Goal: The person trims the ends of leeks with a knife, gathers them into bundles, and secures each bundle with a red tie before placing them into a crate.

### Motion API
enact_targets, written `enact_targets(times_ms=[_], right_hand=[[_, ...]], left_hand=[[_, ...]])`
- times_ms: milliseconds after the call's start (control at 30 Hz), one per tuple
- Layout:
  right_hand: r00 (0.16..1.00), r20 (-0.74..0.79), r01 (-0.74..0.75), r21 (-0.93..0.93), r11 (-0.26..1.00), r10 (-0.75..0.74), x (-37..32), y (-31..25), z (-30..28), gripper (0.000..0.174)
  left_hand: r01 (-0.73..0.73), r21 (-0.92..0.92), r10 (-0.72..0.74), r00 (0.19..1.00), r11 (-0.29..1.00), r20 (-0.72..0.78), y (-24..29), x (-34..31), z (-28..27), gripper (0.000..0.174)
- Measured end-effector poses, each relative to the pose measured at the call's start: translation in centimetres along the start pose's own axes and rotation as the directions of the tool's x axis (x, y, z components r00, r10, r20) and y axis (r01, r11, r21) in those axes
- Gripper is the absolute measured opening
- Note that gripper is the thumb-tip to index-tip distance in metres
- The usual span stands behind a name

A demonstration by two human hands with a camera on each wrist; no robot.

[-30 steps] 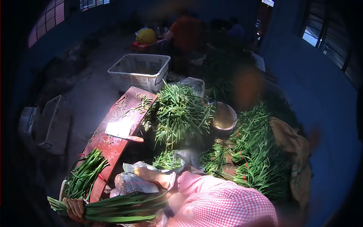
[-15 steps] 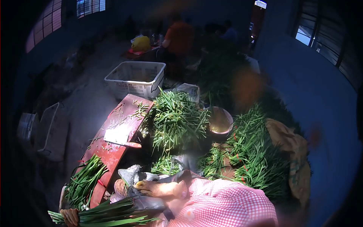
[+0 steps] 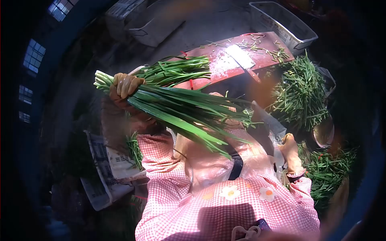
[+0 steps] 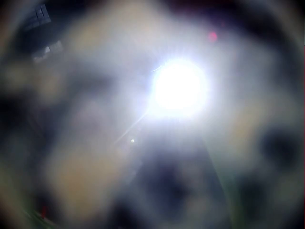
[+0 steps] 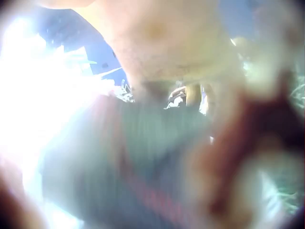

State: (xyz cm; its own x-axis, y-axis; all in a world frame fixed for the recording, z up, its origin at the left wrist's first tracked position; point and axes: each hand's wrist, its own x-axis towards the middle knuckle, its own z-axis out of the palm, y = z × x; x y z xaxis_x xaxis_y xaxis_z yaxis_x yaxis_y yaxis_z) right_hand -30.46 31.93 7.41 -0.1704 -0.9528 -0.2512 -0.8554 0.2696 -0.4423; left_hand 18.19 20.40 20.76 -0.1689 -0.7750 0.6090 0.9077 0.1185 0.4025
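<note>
- Lower left, head view: a slatted white basket [image 3: 100, 176] stands beside the knee, with a few green stalks at its rim.
- Left of centre: the left hand [image 3: 126, 85] has its fingers curled tightly round the pale root end of the chive bunch [image 3: 181, 112].
- The chive bunch is held clear of any surface. Its leaves slant down and right across the lap, with the tips over a clear plastic sheet [image 3: 209, 160].
- Upper centre: a second bunch [image 3: 177, 70] lies on the near end of the red board [image 3: 225, 66]. A cleaver [image 3: 240, 56] lies flat further along the board, among cut scraps.
- Judgement: the step in hand looks like carrying one gathered bunch, gripped at the roots and not yet set down or trimmed.
- Judgement: the next move calls for support under the drooping leaf end and a firm grip at the roots, or the stalks could slide out unevenly.
- Lower right: the right hand [image 3: 290, 150] is at the edge of the plastic sheet. I cannot tell whether it pinches the sheet or only rests there.
- Right: a loose heap of greens [image 3: 301, 94] lies there, and a white crate [image 3: 281, 22] is in the upper right corner.
- Both wrist views show only glare and blur, nothing usable.
</note>
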Motion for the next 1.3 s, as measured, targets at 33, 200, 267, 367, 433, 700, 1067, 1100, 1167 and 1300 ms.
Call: enact_targets(times_ms=[33,200,267,367,433,700,1067,1100,1167,1300], right_hand=[[0.997,0.079,0.024,-0.121,0.992,-0.015,-1.0,0.8,-0.8,0.052],[0.966,0.248,0.17,-0.409,0.896,-0.07,0.0,6.6,-5.0,0.042],[0.984,0.11,0.15,-0.059,0.987,-0.143,4.0,4.8,-4.9,0.037],[0.886,-0.124,0.428,0.591,0.684,-0.447,3.1,-9.3,-9.6,0.039],[0.707,-0.206,0.618,0.645,0.45,-0.677,6.6,-14.5,-9.3,0.065],[0.346,0.251,-0.028,0.966,0.258,-0.904,4.9,-28.0,-1.7,0.083],[0.437,0.401,-0.152,0.915,0.373,-0.805,-0.3,-26.1,3.5,0.067],[0.448,0.418,-0.157,0.907,0.39,-0.79,-0.2,-25.6,3.5,0.062],[0.476,0.353,-0.023,0.921,0.39,-0.806,1.1,-24.5,5.5,0.048],[0.38,0.56,-0.262,0.829,0.494,-0.737,3.3,-22.5,3.3,0.04]], left_hand=[[-0.025,-0.049,0.023,0.999,0.998,-0.035,1.1,-0.3,-1.9,0.012],[-0.015,-0.136,0.027,0.996,0.991,0.085,-0.4,0.6,-0.7,0.016],[0.022,-0.121,-0.001,0.986,0.992,0.169,-0.2,0.8,-1.6,0.018],[-0.013,-0.094,0.037,0.966,0.995,0.256,-2.2,1.5,0.2,0.017],[-0.016,-0.116,0.056,0.936,0.993,0.348,-2.8,2.1,-0.1,0.017],[0.014,-0.127,0.054,0.854,0.992,0.517,-3.6,3.0,0.0,0.015],[0.0,-0.144,0.068,0.882,0.99,0.467,-3.9,2.7,-0.8,0.014],[0.005,-0.155,0.068,0.883,0.988,0.464,-4.4,2.7,-1.0,0.014],[0.015,-0.172,0.069,0.88,0.985,0.47,-5.0,3.0,-1.2,0.013],[0.06,-0.216,0.046,0.889,0.975,0.456,-8.5,3.5,-1.9,0.013]])
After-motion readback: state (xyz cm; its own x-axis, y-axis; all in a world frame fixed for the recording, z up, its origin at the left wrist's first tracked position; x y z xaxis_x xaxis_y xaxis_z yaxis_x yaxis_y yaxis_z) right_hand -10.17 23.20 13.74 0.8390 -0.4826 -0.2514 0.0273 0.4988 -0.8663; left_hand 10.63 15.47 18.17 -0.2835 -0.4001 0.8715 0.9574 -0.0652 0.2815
